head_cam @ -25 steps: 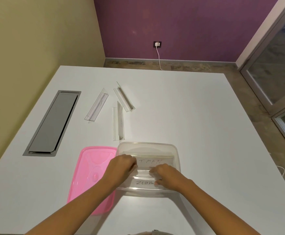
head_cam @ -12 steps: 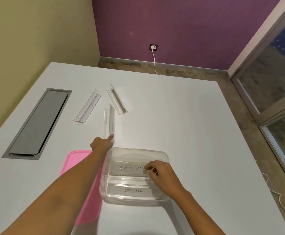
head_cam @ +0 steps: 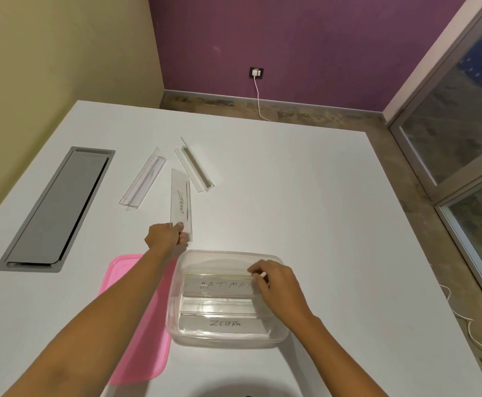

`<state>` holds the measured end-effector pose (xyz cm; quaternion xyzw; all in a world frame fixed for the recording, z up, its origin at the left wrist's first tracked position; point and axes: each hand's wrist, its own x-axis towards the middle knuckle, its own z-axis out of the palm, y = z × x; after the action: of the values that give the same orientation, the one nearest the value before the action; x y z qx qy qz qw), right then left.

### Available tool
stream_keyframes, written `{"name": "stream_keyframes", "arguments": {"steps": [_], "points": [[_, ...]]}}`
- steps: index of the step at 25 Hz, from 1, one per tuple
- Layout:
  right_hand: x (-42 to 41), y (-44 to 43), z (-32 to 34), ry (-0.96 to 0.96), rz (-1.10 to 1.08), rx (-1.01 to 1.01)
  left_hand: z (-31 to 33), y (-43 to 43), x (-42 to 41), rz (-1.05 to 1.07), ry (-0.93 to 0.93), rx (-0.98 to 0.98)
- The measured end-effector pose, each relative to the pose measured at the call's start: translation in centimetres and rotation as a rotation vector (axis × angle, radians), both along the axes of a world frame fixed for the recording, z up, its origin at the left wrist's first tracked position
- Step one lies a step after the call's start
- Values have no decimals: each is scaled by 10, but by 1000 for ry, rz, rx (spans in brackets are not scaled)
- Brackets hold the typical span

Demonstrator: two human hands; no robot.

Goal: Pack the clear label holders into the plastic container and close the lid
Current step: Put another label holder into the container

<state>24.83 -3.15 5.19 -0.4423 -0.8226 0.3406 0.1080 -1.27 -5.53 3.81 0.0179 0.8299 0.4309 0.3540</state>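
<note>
The left hand (head_cam: 165, 236) pinches the near end of the label holder (head_cam: 181, 202) marked ELEPHANT, just beyond the container's (head_cam: 274, 336) far rim. The right hand's (head_cam: 279, 285) fingertips (head_cam: 258, 273) grip the BATMAN holder (head_cam: 219, 285) inside the container, near the table's (head_cam: 305, 196) front edge.

Both forearms are bare right up to where they leave view, no sleeves, watch or bracelet showing. The left hand (head_cam: 163, 235) has dark polish on its thumbnail; the right hand (head_cam: 277, 285) wears no rings.
</note>
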Motion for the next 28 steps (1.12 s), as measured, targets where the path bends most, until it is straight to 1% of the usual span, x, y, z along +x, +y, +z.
{"name": "stream_keyframes", "arguments": {"steps": [1, 2, 3, 4, 6, 8, 11, 12, 15, 18, 19, 20, 22, 23, 25, 28], "points": [[-3, 1, 1, 20, -68, 47, 5, 0, 1, 17, -73, 74], [-7, 3, 3, 56, -134, 79, 11, -1, 4, 77, -198, 190], [-12, 4, 6, 98, -188, 92, 19, -3, 9, 163, -333, 315], [-17, 5, 10, 145, -230, 82, 26, -6, 16, 205, -421, 401], [-28, 9, 19, 238, -277, 0, 39, -14, 35, 170, -493, 471], [-41, 12, 30, 291, -298, -147, 47, -22, 54, 94, -508, 495], [-58, 19, 44, 403, -299, -503, 54, -33, 78, -1, -494, 478], [-62, 20, 48, 436, -276, -587, 55, -38, 86, -49, -477, 457], [-66, 22, 52, 441, -180, -600, 56, -52, 109, -174, -407, 431], [-60, 22, 53, 482, -131, -604, 56, -66, 116, -297, -371, 414], [-56, 22, 55, 480, -124, -602, 57, -69, 114, -353, -336, 398], [-52, 21, 55, 467, -117, -599, 57, -72, 111, -410, -230, 362], [-41, 19, 56, 393, -94, -559, 57, -79, 102, -473, 133, 260], [-35, 18, 55, 322, -78, -510, 58, -82, 97, -472, 290, 255], [-21, 14, 53, 149, -9, -382, 57, -90, 85, -523, 488, 308], [-2, 4, 47, -74, 116, -296, 47, -107, 68, -709, 763, 300]]}}
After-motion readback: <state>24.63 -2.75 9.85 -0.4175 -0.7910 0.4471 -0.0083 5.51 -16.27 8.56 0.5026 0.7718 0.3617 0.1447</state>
